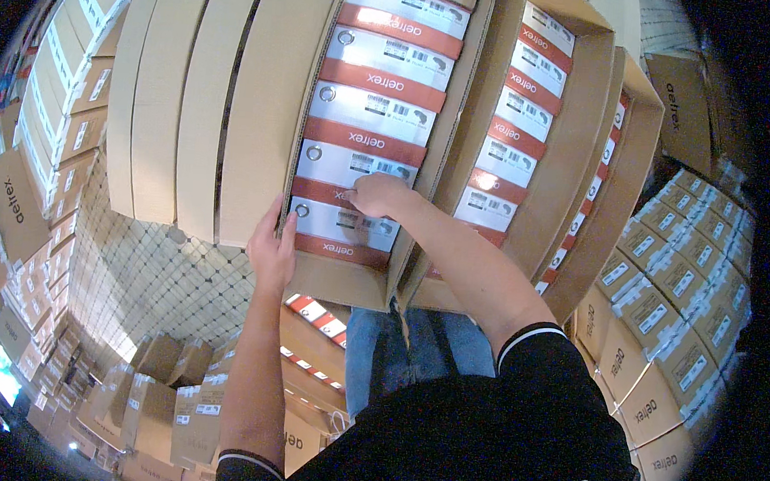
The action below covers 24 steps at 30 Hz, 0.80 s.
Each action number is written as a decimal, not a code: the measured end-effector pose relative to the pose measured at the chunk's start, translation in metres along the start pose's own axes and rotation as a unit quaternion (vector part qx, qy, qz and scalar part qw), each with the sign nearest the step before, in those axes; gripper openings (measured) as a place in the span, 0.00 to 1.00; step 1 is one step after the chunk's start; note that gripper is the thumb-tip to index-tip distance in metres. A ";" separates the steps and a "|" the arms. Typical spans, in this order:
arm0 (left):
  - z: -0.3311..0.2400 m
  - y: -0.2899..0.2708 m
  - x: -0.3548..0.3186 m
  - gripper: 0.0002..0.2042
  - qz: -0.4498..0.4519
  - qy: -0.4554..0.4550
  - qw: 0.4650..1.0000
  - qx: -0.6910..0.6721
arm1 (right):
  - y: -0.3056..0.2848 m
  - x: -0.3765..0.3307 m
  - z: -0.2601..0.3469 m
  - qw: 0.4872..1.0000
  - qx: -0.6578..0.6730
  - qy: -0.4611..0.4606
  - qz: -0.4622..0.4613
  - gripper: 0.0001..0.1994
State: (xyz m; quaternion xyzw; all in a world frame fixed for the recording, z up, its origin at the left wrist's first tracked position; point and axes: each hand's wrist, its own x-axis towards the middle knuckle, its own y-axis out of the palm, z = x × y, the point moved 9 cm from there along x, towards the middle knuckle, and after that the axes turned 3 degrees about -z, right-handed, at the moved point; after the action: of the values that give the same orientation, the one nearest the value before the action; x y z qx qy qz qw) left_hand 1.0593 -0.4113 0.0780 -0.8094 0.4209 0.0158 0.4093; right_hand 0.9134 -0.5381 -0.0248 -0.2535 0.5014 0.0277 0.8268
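Head view: an open carton stands in front of the person, holding a row of white-and-red boxes. The left hand is at the carton's left edge near its closest corner, thumb and fingers straddling the wall; how firmly they close cannot be told. The right hand, fingers bent, is at the second-nearest box; whether it grips it cannot be told. Another open carton with similar boxes stands just to the right.
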 end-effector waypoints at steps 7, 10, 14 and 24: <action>0.004 -0.001 0.002 0.21 -0.001 0.003 1.000 0.009 | -0.060 0.004 -0.016 0.996 -0.013 0.021 -0.080 0.24; 0.006 0.000 0.002 0.20 -0.006 0.007 0.999 0.036 | -0.082 0.006 -0.019 0.997 -0.027 0.020 -0.067 0.24; 0.008 0.003 0.002 0.19 -0.027 0.006 0.999 0.018 | -0.125 0.009 -0.026 0.994 -0.051 0.020 -0.098 0.21; 0.012 -0.006 0.009 0.18 -0.006 -0.019 1.000 -0.023 | -0.216 0.065 -0.082 0.984 -0.149 -0.005 -0.097 0.21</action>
State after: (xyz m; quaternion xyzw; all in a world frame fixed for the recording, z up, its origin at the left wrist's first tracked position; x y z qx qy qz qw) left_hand 1.0730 -0.4074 0.0702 -0.8208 0.4075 0.0383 0.3985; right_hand 0.9436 -0.7761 -0.0255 -0.4216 0.4608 0.0228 0.7807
